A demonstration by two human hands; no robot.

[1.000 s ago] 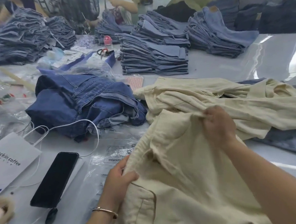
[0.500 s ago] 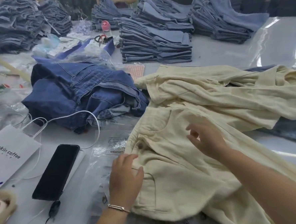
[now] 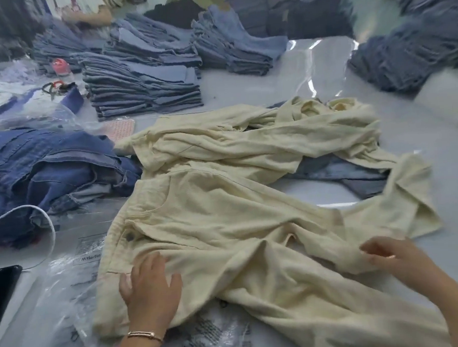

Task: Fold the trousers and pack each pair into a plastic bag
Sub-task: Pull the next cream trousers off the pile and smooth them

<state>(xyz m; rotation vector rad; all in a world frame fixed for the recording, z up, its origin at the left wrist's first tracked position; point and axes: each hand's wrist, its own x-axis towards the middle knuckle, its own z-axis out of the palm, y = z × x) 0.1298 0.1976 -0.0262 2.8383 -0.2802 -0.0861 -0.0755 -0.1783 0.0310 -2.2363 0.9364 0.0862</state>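
Cream trousers: spread on desk over plastic bag. Left hand flat, fingers straight, on waistband; right hand pinches leg fabric.

I list: cream matt woven-cloth trousers, creased; clear glossy crinkled plastic bags with black print; dark-blue matt denim jeans heap; pale smooth glossy tabletop; thin shiny metal bracelet.

cream trousers; blue denim stacks; black phone; pink-capped bottle.
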